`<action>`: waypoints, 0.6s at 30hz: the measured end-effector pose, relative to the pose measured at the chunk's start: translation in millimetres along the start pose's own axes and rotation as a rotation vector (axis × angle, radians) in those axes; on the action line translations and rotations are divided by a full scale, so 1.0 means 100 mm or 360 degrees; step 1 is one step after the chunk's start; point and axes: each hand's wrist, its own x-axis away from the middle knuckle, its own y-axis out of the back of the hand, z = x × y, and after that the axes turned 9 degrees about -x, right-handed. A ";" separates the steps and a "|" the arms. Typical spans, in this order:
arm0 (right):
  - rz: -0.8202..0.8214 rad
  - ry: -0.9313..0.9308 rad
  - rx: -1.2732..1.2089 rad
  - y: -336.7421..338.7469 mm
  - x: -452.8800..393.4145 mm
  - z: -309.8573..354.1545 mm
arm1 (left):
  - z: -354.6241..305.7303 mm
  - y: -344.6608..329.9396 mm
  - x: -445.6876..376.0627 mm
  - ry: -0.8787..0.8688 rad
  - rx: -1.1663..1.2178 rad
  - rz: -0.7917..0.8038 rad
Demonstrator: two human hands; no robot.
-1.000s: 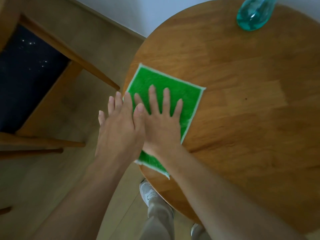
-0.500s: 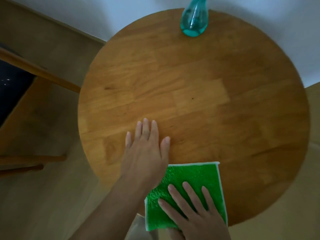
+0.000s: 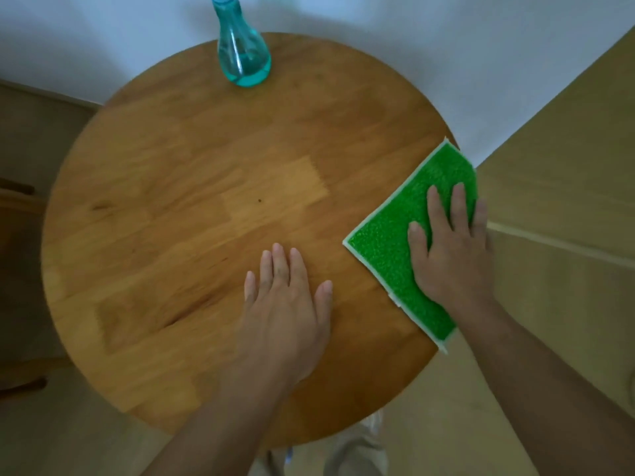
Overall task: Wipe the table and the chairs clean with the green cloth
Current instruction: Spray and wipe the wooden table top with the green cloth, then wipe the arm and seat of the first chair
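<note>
Left hand (image 3: 285,304): flat on table (image 3: 171,235), holding nothing.
Right hand (image 3: 450,252): fingers straight, pressing cloth (image 3: 388,249), seemingly overhanging table's right edge.

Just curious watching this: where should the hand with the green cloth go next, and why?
Probably sweep the right hand and green cloth back toward the table's middle: the cloth overhangs the right rim, and the spray bottle stands at the far edge.

A clear teal spray bottle (image 3: 244,60) stands upright at the far edge of the round top, close against a white wall (image 3: 412,36). Pale wooden flooring (image 3: 556,187) spreads to the right, and light trouser legs (image 3: 354,451) show below the near edge.
</note>
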 end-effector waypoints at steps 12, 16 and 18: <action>0.0270 0.0673 -0.0039 -0.49 1.55 0.73 | 0.07 -0.10 0.30 -0.0036 0.0445 -0.0097; 0.0382 0.0724 -0.0416 -0.46 1.57 1.22 | 0.60 0.03 0.43 0.0282 0.0906 -0.0248; 0.0550 0.0634 -0.0714 -0.38 1.56 1.51 | 0.89 0.12 0.48 0.0356 0.1243 -0.0223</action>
